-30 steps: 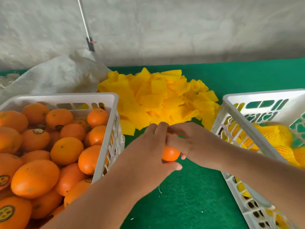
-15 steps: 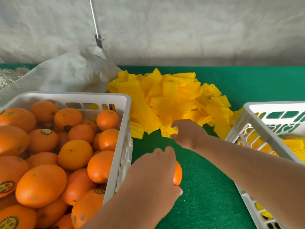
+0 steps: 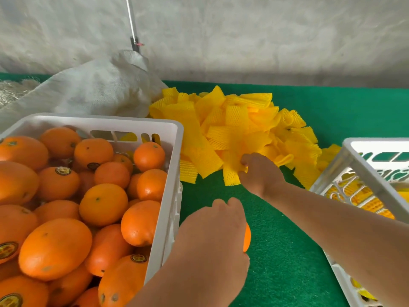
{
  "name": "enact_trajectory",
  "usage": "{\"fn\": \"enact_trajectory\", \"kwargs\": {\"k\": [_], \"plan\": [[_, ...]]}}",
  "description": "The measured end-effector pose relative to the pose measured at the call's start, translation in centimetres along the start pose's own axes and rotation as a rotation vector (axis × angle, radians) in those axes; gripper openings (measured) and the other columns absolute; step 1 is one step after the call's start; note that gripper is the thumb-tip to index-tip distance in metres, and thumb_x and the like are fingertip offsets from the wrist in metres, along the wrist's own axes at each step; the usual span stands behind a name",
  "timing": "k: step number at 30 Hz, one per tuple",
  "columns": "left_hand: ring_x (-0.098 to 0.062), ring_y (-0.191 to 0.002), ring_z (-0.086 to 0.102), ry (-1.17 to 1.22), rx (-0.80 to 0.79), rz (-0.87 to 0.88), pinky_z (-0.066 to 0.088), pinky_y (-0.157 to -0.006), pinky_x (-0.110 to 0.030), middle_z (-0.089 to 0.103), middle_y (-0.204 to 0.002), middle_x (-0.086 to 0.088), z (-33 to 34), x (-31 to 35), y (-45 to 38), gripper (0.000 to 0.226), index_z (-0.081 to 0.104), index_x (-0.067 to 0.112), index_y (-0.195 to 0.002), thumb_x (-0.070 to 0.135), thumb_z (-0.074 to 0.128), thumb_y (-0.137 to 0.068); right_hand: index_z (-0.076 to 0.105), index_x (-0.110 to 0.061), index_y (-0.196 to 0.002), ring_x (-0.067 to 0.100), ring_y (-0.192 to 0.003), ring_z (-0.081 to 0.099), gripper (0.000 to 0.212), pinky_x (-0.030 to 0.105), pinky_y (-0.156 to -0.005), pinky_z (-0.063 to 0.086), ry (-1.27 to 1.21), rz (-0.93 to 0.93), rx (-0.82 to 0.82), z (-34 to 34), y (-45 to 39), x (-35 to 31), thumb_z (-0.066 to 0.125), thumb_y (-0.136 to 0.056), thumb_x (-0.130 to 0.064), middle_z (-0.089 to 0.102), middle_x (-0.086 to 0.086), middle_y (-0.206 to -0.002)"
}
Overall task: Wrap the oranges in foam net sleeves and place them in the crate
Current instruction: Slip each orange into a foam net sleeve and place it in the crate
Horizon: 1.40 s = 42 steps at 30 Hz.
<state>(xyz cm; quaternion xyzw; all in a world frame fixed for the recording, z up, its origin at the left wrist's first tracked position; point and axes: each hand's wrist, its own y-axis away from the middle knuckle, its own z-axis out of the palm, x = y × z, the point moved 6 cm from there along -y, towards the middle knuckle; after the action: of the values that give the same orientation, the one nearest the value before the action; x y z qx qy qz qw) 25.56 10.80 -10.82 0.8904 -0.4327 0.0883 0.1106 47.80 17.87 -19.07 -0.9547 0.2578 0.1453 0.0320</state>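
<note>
Now the left hand [image 3: 212,235] curls over a smooth, bright orange [image 3: 246,239], just right of the full white crate [image 3: 170,165]. Since a moment ago, the right hand [image 3: 257,173] has closed on a ribbed yellow foam sleeve [image 3: 232,176] at the pile's [image 3: 239,125] near edge, arm stretched forward over the green desk [image 3: 285,258].

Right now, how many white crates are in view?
2. One crate at left, filled with bare oranges; the other crate at the right edge, partly cut off, holding yellow-sleeved fruit. More may lie out of frame.
</note>
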Motion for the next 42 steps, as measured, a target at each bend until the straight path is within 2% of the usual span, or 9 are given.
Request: {"fn": "enact_trajectory", "kwargs": {"k": [7,10,13,19,25,29,32,35,42], "plan": [[-0.018,-0.100,0.058,-0.041,0.036,0.059,0.038,-0.072,-0.029,0.026,-0.148,0.007,-0.5,-0.1,-0.3,0.067,0.035,0.037,-0.128,0.068,0.073,-0.082,0.061,-0.029,-0.093,0.019,-0.093,0.063,0.021,0.032,-0.066,0.042,-0.343,0.058,-0.160,-6.6,7.2,-0.1,0.076,-0.090,-0.044,0.061,-0.005,-0.102],[-0.018,-0.109,0.062,0.036,0.058,0.111,0.043,-0.074,-0.030,0.012,-0.159,0.017,-1.0,0.7,-0.1,0.066,0.038,0.042,-0.123,0.075,0.072,-0.077,0.069,-0.037,-0.078,0.021,-0.098,0.070,0.019,0.041,-0.083,0.060,-0.666,0.122,-0.219,-9.2,11.3,0.3,0.084,-0.083,-0.046,0.065,-0.002,-0.101],[-0.004,-0.107,0.059,0.231,0.145,0.212,0.055,-0.085,-0.030,0.033,-0.146,0.027,-2.2,1.7,0.2,0.070,0.045,0.049,-0.130,0.076,0.075,-0.074,0.080,-0.030,-0.105,0.016,-0.109,0.074,0.030,0.044,-0.098,0.057,-0.926,0.098,-0.264,-11.1,14.2,1.1,0.085,-0.081,-0.048,0.079,-0.005,-0.114],[0.008,-0.113,0.053,0.436,0.274,0.300,0.041,-0.081,-0.008,0.049,-0.127,0.032,-3.8,2.5,0.6,0.067,0.053,0.049,-0.127,0.073,0.082,-0.071,0.070,-0.014,-0.127,0.021,-0.108,0.077,0.070,0.041,-0.095,0.059,-1.233,0.261,-0.244,-11.7,15.4,3.4,0.060,-0.089,-0.072,0.079,0.006,-0.118],[0.013,-0.123,0.049,0.443,0.293,0.364,0.035,-0.092,0.002,0.049,-0.134,0.037,-4.1,3.1,0.8,0.069,0.056,0.049,-0.128,0.075,0.078,-0.067,0.066,-0.004,-0.131,0.022,-0.095,0.070,0.057,0.044,-0.101,0.053,-1.214,0.239,-0.274,-11.2,15.2,3.2,0.060,-0.102,-0.052,0.072,0.020,-0.124],[0.022,-0.133,0.035,0.425,0.277,0.359,0.028,-0.093,0.007,0.039,-0.151,0.041,-3.9,3.1,1.0,0.079,0.049,0.056,-0.135,0.082,0.073,-0.065,0.068,-0.001,-0.121,0.025,-0.085,0.064,0.061,0.039,-0.084,0.052,-1.172,0.246,-0.232,-11.0,15.5,3.0,0.056,-0.101,-0.056,0.073,0.013,-0.102],[0.018,-0.124,0.047,0.456,0.287,0.330,0.037,-0.088,0.003,0.048,-0.145,0.038,-4.0,2.9,1.0,0.075,0.050,0.054,-0.133,0.075,0.081,-0.068,0.070,-0.009,-0.119,0.018,-0.075,0.065,0.062,0.035,-0.076,0.053,-1.144,0.188,-0.259,-11.2,15.9,2.4,0.060,-0.090,-0.063,0.076,0.002,-0.096],[0.011,-0.106,0.058,0.473,0.282,0.322,0.042,-0.081,-0.001,0.056,-0.125,0.035,-4.0,2.9,1.1,0.070,0.049,0.055,-0.131,0.071,0.083,-0.072,0.071,-0.013,-0.125,0.020,-0.089,0.069,0.066,0.039,-0.087,0.054,-1.032,0.062,-0.360,-10.9,16.3,1.4,0.067,-0.084,-0.065,0.071,0.004,-0.121],[0.014,-0.112,0.054,0.409,0.226,0.356,0.045,-0.083,-0.003,0.054,-0.124,0.037,-3.6,3.2,1.0,0.073,0.043,0.057,-0.130,0.066,0.086,-0.072,0.066,-0.016,-0.137,0.036,-0.121,0.069,0.050,0.058,-0.112,0.049,-1.124,-0.015,-0.605,-10.2,17.1,0.2,0.066,-0.095,-0.044,0.069,0.007,-0.138]]}}
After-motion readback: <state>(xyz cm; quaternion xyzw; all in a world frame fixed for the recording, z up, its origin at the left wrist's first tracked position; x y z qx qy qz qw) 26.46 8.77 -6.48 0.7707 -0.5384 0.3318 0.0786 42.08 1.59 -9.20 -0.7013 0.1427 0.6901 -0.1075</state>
